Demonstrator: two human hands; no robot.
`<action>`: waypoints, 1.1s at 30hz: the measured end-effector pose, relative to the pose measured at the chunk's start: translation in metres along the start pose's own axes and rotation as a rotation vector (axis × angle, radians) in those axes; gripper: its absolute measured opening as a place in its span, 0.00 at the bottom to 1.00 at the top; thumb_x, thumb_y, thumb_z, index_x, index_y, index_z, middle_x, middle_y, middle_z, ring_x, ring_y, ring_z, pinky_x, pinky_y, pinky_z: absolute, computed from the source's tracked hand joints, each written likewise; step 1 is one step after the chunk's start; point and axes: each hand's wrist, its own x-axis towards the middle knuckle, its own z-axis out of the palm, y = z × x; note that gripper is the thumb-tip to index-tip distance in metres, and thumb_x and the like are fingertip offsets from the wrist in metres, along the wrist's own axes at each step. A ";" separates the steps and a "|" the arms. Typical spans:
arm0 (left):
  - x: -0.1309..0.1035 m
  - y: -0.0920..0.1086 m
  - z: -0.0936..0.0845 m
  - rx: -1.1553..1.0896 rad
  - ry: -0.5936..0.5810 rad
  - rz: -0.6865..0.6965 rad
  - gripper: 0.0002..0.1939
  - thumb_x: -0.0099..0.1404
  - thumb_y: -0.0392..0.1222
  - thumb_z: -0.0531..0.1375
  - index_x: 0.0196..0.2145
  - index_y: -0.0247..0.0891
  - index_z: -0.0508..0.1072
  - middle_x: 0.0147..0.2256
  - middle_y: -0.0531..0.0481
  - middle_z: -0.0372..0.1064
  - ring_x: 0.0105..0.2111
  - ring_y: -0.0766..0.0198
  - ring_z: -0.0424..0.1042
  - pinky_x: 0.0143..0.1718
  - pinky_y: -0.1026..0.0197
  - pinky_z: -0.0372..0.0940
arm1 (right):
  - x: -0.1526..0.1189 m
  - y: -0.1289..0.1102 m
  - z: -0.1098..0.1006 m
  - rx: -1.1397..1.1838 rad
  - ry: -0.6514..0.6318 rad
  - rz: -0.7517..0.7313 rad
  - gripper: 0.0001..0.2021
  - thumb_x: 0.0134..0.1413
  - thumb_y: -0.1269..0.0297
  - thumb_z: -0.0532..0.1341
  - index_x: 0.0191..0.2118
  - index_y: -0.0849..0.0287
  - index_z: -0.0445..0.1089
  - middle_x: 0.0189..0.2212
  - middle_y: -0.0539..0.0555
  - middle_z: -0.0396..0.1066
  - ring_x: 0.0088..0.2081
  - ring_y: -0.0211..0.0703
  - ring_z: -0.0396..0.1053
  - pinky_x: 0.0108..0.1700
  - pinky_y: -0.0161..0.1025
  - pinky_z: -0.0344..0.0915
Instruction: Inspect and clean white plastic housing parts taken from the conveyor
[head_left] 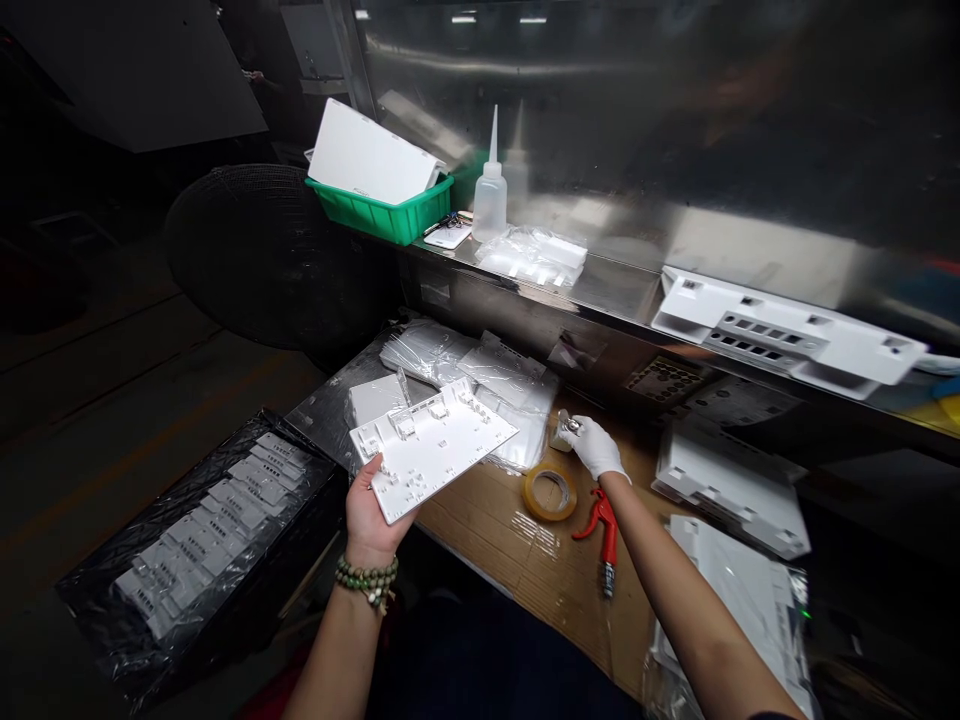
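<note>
My bare left hand (375, 518), with a beaded bracelet at the wrist, grips the lower left edge of a white plastic panel (435, 445). The panel is tilted, its inner side with clips and small posts facing up. My right hand (596, 448) wears a white glove and reaches over the cardboard. Its fingers are closed at a small shiny object, too small to make out. A roll of yellowish tape (550, 491) lies just below that hand. Under my right forearm rests a red air blow gun (604, 535).
Bagged white parts (427, 350) lie behind the panel. At left, a black-lined box (202, 540) holds rows of white pieces. White panels (727, 485) are stacked at right. The shelf carries a green bin (382, 212), a squeeze bottle (490, 200) and a white housing (787, 330).
</note>
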 end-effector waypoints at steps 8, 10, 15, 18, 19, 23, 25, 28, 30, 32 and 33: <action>-0.008 -0.002 0.016 0.007 0.144 0.093 0.32 0.71 0.38 0.55 0.71 0.38 0.56 0.49 0.36 0.78 0.44 0.43 0.80 0.59 0.34 0.65 | -0.003 0.015 -0.016 0.169 0.076 0.158 0.23 0.68 0.47 0.56 0.57 0.61 0.67 0.47 0.58 0.74 0.44 0.45 0.74 0.49 0.47 0.70; -0.009 -0.004 0.025 0.013 0.198 0.110 0.33 0.70 0.36 0.54 0.71 0.36 0.55 0.49 0.35 0.78 0.45 0.42 0.80 0.57 0.35 0.68 | -0.004 0.018 -0.021 0.157 0.079 0.145 0.20 0.68 0.49 0.58 0.53 0.61 0.69 0.46 0.56 0.74 0.44 0.45 0.74 0.49 0.49 0.71; -0.007 -0.007 0.052 0.069 0.253 0.073 0.37 0.64 0.24 0.51 0.70 0.36 0.57 0.49 0.36 0.78 0.47 0.46 0.80 0.53 0.41 0.74 | -0.009 0.010 -0.023 0.070 0.110 -0.043 0.14 0.66 0.57 0.59 0.50 0.56 0.75 0.56 0.57 0.70 0.53 0.46 0.70 0.56 0.44 0.64; -0.005 -0.007 0.070 0.113 0.225 0.090 0.38 0.61 0.22 0.52 0.68 0.35 0.60 0.52 0.35 0.77 0.48 0.46 0.79 0.51 0.44 0.75 | -0.011 0.001 -0.021 0.002 0.126 -0.105 0.15 0.64 0.56 0.59 0.50 0.50 0.79 0.56 0.55 0.70 0.52 0.46 0.70 0.52 0.38 0.63; -0.004 -0.007 0.076 0.127 0.209 0.096 0.38 0.60 0.22 0.52 0.68 0.34 0.59 0.53 0.35 0.76 0.49 0.45 0.79 0.50 0.45 0.76 | -0.012 -0.002 -0.020 -0.018 0.128 -0.110 0.16 0.63 0.55 0.59 0.50 0.50 0.79 0.54 0.55 0.72 0.51 0.46 0.71 0.50 0.38 0.63; -0.007 -0.007 0.097 0.161 0.129 0.075 0.38 0.61 0.24 0.51 0.70 0.32 0.56 0.55 0.31 0.74 0.52 0.41 0.76 0.46 0.43 0.78 | -0.013 -0.011 -0.018 -0.075 0.131 -0.102 0.16 0.62 0.55 0.59 0.46 0.54 0.81 0.47 0.57 0.76 0.47 0.48 0.72 0.46 0.38 0.63; -0.010 -0.007 0.103 0.153 0.104 0.053 0.37 0.63 0.25 0.50 0.70 0.31 0.55 0.55 0.30 0.74 0.52 0.40 0.76 0.45 0.43 0.78 | -0.013 -0.015 -0.017 -0.088 0.128 -0.093 0.15 0.61 0.56 0.59 0.42 0.55 0.82 0.46 0.58 0.77 0.46 0.48 0.73 0.45 0.38 0.63; -0.014 -0.010 0.107 0.138 0.087 0.005 0.36 0.65 0.26 0.50 0.71 0.31 0.53 0.55 0.31 0.73 0.54 0.40 0.75 0.46 0.45 0.78 | -0.013 -0.018 -0.018 -0.078 0.127 -0.081 0.12 0.58 0.59 0.61 0.38 0.54 0.83 0.46 0.58 0.77 0.45 0.48 0.74 0.44 0.38 0.64; -0.017 -0.014 0.109 0.133 0.102 -0.014 0.35 0.68 0.27 0.50 0.71 0.32 0.52 0.56 0.31 0.73 0.55 0.41 0.74 0.47 0.46 0.78 | -0.013 -0.021 -0.021 -0.048 0.138 -0.071 0.10 0.56 0.60 0.63 0.36 0.54 0.83 0.44 0.57 0.78 0.44 0.48 0.74 0.44 0.38 0.64; -0.021 -0.017 0.114 0.119 0.134 -0.018 0.33 0.71 0.28 0.51 0.71 0.31 0.52 0.57 0.30 0.71 0.57 0.42 0.72 0.47 0.49 0.78 | -0.019 -0.027 -0.029 0.004 0.171 -0.064 0.10 0.56 0.60 0.63 0.36 0.54 0.83 0.43 0.57 0.79 0.43 0.49 0.75 0.44 0.39 0.65; -0.022 -0.019 0.117 0.106 0.148 -0.024 0.32 0.71 0.28 0.50 0.72 0.31 0.52 0.59 0.29 0.70 0.58 0.42 0.70 0.48 0.50 0.78 | -0.024 -0.032 -0.033 0.038 0.198 -0.064 0.12 0.57 0.59 0.62 0.38 0.55 0.83 0.42 0.58 0.79 0.43 0.49 0.75 0.45 0.40 0.66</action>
